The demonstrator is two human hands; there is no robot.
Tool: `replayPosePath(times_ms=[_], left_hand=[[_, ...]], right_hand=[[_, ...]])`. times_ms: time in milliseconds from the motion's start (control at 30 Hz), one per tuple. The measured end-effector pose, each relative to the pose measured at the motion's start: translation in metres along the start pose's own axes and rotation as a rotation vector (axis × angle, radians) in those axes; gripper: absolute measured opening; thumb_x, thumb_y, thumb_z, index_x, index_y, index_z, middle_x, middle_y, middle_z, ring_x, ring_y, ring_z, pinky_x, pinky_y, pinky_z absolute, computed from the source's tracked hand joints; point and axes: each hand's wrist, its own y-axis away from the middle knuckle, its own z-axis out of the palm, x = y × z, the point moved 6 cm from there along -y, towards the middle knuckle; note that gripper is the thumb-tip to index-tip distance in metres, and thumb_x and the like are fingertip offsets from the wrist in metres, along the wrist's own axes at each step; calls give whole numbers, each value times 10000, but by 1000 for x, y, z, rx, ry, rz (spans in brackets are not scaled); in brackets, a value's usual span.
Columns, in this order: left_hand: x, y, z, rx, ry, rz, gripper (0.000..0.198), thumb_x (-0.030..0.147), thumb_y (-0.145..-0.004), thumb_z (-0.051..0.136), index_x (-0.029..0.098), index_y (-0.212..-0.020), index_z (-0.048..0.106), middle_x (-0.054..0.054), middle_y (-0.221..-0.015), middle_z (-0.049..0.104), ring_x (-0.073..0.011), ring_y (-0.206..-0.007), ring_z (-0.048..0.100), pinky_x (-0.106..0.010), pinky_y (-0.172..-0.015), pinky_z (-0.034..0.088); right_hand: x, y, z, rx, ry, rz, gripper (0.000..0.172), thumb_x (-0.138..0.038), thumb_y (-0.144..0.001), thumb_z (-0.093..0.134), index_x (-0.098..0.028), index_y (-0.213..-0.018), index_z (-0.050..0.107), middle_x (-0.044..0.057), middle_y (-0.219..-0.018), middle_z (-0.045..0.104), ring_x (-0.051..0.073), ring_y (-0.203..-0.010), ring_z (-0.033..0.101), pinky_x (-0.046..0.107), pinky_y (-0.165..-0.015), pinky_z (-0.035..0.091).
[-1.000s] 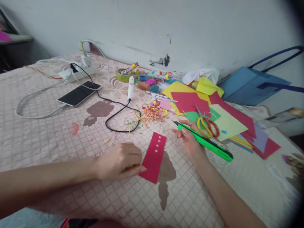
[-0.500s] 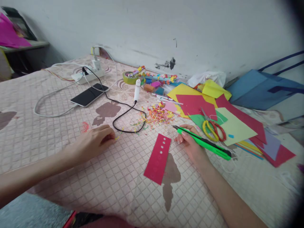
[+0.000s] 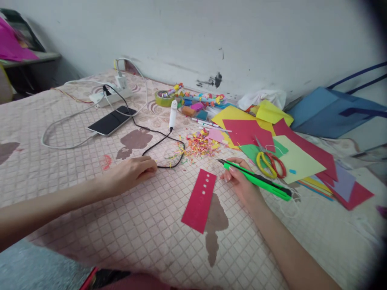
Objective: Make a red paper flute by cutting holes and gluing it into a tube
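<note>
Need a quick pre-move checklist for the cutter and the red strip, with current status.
1. Cutter held: ok. The right hand grips the green cutter.
2. Blade kept off the strip: ok. The dark blade points above and beyond the strip's far end.
3. Red strip steadied: not ok. The left hand is away from it.
4. Left hand free of the black cable: cannot tell. Its fingers hide part of the loop.
5. Paper scraps apart from the strip: ok. The pile lies beyond it.
</note>
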Motion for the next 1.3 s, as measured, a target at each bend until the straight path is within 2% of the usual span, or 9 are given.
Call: replayPosePath(times_ms=[333,467,600,667,767,900,1033,1200,1300], left_hand=[[22,-50,-36,168,46,59,156,225,-930,553,165,-791,591,7,-683,585,-110,-604,514,-213,-569,379],[26,-91,-27,225,58,102,105,151,-921,532,159,-841,599,4,-744,608,-100,-629,539,-206,-612,426],[11,-129,-12,247,33,149,106,149,-900,562,147,-899,668,-83,-1021,658,-143,-823,632,-263,-764,512],[2,-137,-9,257,4,153,117,178,-895,598,143,-805,664,-108,-1077,653,-187,-932,641,-327,-861,519],[-7,-135,-9,281,-37,143,187,218,-875,654,144,-708,614,-111,-1029,657,-228,-967,632,-394,-912,508],[-6,-118,-14,317,-58,165,103,233,-911,611,137,-917,648,-148,-1146,629,-270,-1085,601,-443,-971,473],[13,-99,-11,250,-71,245,252,298,-981,542,162,-781,612,-55,-774,637,-204,-820,619,-357,-829,488],[48,-74,4,151,-40,392,255,269,-1037,455,165,-920,657,-74,-931,709,-193,-888,657,-333,-847,493],[62,-63,11,139,-19,444,262,285,-1038,489,155,-870,642,-78,-903,712,-199,-858,666,-348,-833,503]], right_hand=[[0,-5,-2,22,-57,11,287,-402,-777,758,-267,-985,614,-90,-573,529,116,-567,506,299,-705,530],[-1,-4,-2,33,-20,10,310,-396,-764,787,-267,-991,622,-79,-600,563,129,-590,545,309,-690,526],[1,-3,-2,39,17,24,347,-381,-724,832,-260,-989,644,-64,-642,606,138,-618,589,314,-678,521],[3,-3,-3,39,22,37,354,-381,-712,842,-253,-987,660,-46,-690,642,141,-639,608,312,-671,518],[5,-1,-2,43,14,55,332,-358,-729,832,-259,-1000,670,-17,-825,700,140,-698,633,310,-696,522],[4,2,-1,60,-10,42,301,-337,-741,816,-277,-991,659,-14,-949,715,132,-730,634,314,-728,532],[5,2,-1,75,-17,14,234,-424,-799,756,-270,-954,670,-59,-669,583,125,-625,561,332,-735,538],[6,2,-2,76,-21,-1,214,-435,-792,745,-259,-896,681,-80,-571,450,114,-552,455,336,-713,540],[3,2,-4,83,-29,8,199,-416,-783,736,-261,-892,678,-92,-549,383,109,-522,400,331,-687,539]])
